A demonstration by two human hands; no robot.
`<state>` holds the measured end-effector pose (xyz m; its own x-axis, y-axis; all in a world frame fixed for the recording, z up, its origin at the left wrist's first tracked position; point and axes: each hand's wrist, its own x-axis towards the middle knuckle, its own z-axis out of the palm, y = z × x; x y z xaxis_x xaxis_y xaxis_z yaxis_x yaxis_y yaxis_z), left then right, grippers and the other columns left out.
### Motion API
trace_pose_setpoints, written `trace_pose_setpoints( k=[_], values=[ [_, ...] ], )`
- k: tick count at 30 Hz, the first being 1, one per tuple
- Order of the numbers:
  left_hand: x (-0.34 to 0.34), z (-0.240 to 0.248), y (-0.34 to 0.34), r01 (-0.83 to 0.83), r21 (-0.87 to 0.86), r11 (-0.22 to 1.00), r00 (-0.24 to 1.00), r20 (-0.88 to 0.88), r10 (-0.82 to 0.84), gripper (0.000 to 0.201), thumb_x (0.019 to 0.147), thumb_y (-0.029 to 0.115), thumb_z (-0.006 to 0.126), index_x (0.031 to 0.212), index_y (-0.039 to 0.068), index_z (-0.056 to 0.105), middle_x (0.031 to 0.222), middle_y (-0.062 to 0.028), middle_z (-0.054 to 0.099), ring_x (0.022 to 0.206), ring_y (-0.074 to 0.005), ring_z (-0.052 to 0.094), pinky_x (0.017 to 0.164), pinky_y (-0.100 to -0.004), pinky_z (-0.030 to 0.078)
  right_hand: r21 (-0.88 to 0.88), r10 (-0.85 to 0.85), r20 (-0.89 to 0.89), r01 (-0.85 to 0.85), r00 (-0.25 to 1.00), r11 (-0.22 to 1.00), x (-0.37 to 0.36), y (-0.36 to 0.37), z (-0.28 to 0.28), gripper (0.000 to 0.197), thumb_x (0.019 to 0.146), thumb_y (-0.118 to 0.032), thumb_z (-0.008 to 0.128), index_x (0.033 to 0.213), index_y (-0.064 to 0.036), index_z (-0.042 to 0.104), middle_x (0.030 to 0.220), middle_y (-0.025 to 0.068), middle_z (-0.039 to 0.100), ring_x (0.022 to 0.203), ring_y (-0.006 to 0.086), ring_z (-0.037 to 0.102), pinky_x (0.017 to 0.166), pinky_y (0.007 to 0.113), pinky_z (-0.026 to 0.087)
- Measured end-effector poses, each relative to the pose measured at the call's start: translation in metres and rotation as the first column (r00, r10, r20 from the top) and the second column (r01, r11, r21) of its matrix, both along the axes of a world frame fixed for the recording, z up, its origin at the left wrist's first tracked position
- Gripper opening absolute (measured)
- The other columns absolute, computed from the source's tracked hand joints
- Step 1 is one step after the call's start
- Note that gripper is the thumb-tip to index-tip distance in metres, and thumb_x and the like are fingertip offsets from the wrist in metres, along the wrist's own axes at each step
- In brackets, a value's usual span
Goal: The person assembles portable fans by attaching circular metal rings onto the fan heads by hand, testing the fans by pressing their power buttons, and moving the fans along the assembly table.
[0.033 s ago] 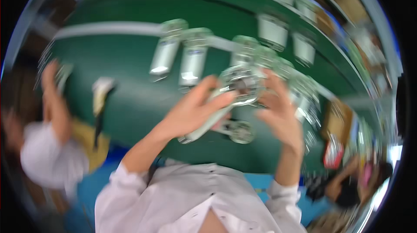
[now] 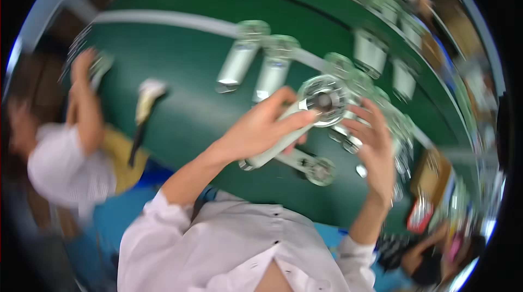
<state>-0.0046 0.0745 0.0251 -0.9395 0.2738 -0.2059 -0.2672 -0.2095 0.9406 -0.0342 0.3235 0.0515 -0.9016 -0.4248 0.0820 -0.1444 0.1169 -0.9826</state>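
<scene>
Just now, the head view swung so the things on the green bench (image 2: 188, 82) sat farther right; my left hand (image 2: 261, 128) stayed wrapped round a white device (image 2: 283, 142) above it, so its hold seemed steady. My right hand (image 2: 376, 147) spread its fingers beside the clear round head (image 2: 325, 100), contact unclear. The device's long axis slanted, head pointing away and rightward.

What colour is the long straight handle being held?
The long handle is white, clearest in the head view.
</scene>
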Motion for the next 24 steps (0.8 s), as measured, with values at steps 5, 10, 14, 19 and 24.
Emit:
trace_pose_setpoints(
  k=[5,10,14,19,24],
  values=[
    [-0.009,-0.020,-0.115,-0.607,-0.389,0.693,0.795,-0.287,0.535,0.055,0.081,0.029,0.084,0.113,-0.003,0.052,0.088,-0.0101,0.067,0.061,-0.0142,0.066,0.052,-0.0301,0.053,0.155,-0.187,-0.119,0.205,0.975,0.966,0.003,0.032,-0.013,0.047,0.099,-0.019,0.061,0.140,0.0021,0.051,0.133,0.0176,0.059,0.114,0.0237,0.065,0.104,0.037,0.046],
    [-0.059,-0.085,-0.230,-0.661,-0.707,0.250,0.686,-0.435,0.583,0.059,0.081,0.048,0.074,0.101,-0.007,0.066,0.097,-0.0218,0.072,0.090,-0.0313,0.071,0.081,-0.0404,0.053,0.207,-0.312,-0.064,0.319,0.948,0.925,0.006,0.040,-0.016,0.033,0.100,-0.014,0.059,0.128,0.0040,0.061,0.123,0.0142,0.065,0.101,0.0189,0.068,0.098,0.032,0.047],
    [-0.075,-0.119,-0.256,-0.559,-0.826,0.080,0.774,-0.484,0.409,0.061,0.087,0.052,0.070,0.108,-0.005,0.068,0.100,-0.0250,0.071,0.097,-0.0371,0.070,0.085,-0.0447,0.052,0.211,-0.380,-0.016,0.375,0.925,0.903,0.016,0.061,-0.016,0.028,0.100,-0.011,0.059,0.123,0.0032,0.063,0.119,0.0125,0.068,0.101,0.0173,0.067,0.097,0.030,0.046],
    [-0.067,-0.122,-0.261,-0.514,-0.857,0.037,0.812,-0.473,0.342,0.057,0.092,0.047,0.067,0.110,-0.007,0.067,0.100,-0.0272,0.068,0.095,-0.0426,0.066,0.084,-0.0468,0.051,0.328,-0.554,-0.009,0.526,0.833,0.785,0.024,0.104,-0.027,0.028,0.100,-0.013,0.062,0.123,0.0037,0.064,0.115,0.0099,0.069,0.097,0.0141,0.065,0.091,0.027,0.047],
    [-0.054,-0.109,-0.230,-0.559,-0.737,-0.380,0.757,-0.641,0.130,0.056,0.092,0.043,0.069,0.118,-0.006,0.062,0.112,-0.0257,0.061,0.106,-0.0418,0.057,0.090,-0.0471,0.048,0.359,-0.680,-0.050,0.649,0.731,0.671,0.043,0.152,-0.053,0.030,0.101,-0.016,0.062,0.122,0.0053,0.064,0.108,0.0078,0.069,0.089,0.0115,0.061,0.085,0.026,0.047]
  ],
)
